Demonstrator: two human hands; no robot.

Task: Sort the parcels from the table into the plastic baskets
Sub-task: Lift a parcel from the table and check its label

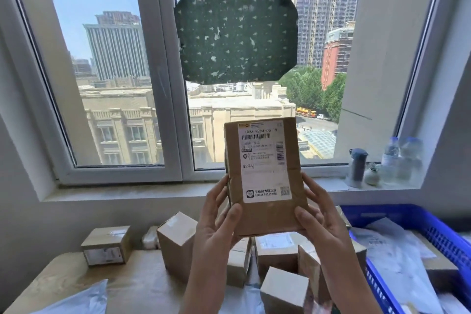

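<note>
- Head view: brown parcel [265,178] up in the air in front of the window, upright, white label towards the camera, above the table and clear of it.
- Left hand [216,224] gripping the parcel's lower left edge: thumb pressed on the front, fingers curled round behind.
- Right hand [323,222] gripping the lower right edge the same way: thumb on the front, fingers behind the side.
- Below, on the table [58,280]: cardboard boxes. Small box [107,247] apart at the left, tall box [175,242] upright near the left wrist, more crowded under the hands, one box [285,290] nearest the camera.
- Pale plastic bag [84,301] at the table's near left edge.
- Blue plastic basket [441,237] at the right, just beside the boxes, with white and grey mail bags [397,257] inside.
- On the windowsill [153,191], far right: dark flask [356,168] and clear bottles [400,160], blurred.
- Dark green speckled sheet [237,35] on the window pane, above the parcel.
</note>
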